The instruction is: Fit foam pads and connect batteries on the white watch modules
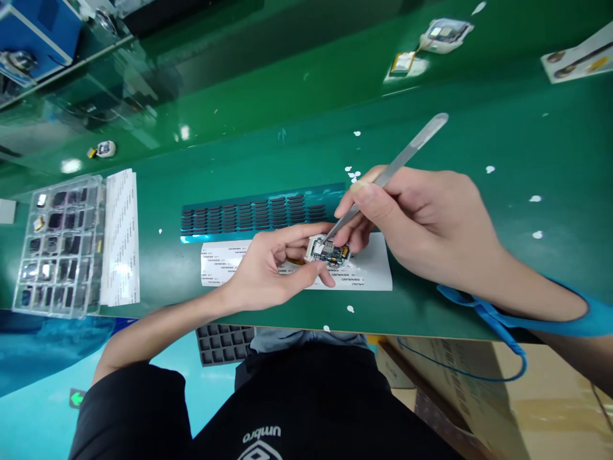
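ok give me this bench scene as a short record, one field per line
left hand: holds small device with exposed circuitry
right hand: holds slim metal tool, tip at the device
under the hands: white printed sheet
beyond: blue sheet with rows of dark strips
far left: clear compartment tray beside white printed papers
right forearm: blue strap

Evidently an electronics assembly workshop. Recognisable by the green workbench [163,271], the clear compartment tray [96,249] of small parts [58,220], the blue sheet [191,239] bearing rows of dark strips [244,214], and the open device [313,244] with exposed circuitry [339,252] under a slim metal tool [407,153]. Further indicated by the blue wrist strap [550,319], the blue equipment box [41,35], the cardboard box [560,383] beside the bench and the green-arrow floor sign [76,398].
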`<state>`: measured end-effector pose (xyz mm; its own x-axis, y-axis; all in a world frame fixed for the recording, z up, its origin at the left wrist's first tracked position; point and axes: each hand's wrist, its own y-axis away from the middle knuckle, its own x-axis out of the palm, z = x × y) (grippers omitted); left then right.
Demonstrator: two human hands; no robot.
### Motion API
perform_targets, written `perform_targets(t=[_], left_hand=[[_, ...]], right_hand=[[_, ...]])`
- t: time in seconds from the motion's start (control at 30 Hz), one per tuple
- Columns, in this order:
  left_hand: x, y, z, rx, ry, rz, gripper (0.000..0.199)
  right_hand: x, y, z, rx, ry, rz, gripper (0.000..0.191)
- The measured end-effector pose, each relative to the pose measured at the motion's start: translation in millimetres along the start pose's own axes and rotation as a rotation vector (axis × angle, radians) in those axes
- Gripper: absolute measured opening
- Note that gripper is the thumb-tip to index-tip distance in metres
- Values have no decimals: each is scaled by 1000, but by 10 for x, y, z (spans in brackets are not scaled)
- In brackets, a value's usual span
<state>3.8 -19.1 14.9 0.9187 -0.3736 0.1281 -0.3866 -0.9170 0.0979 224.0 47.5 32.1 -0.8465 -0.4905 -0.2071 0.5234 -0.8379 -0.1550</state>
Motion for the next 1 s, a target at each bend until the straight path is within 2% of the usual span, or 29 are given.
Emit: perform_targets(t=[0.23,0.5,0.83,1.0], left_hand=[[1,20,0,-35,-14,-8,40],[18,21,8,37,-38,-1,30],[41,29,-1,-20,-118,-41,27],[45,36,-6,3,-155,-37,26]], right_hand=[[3,16,4,-49,51,-5,37],[6,14,21,-93,77,0,38],[33,30,41,-96,70,3,36],[58,46,62,-192,120,-13,31]])
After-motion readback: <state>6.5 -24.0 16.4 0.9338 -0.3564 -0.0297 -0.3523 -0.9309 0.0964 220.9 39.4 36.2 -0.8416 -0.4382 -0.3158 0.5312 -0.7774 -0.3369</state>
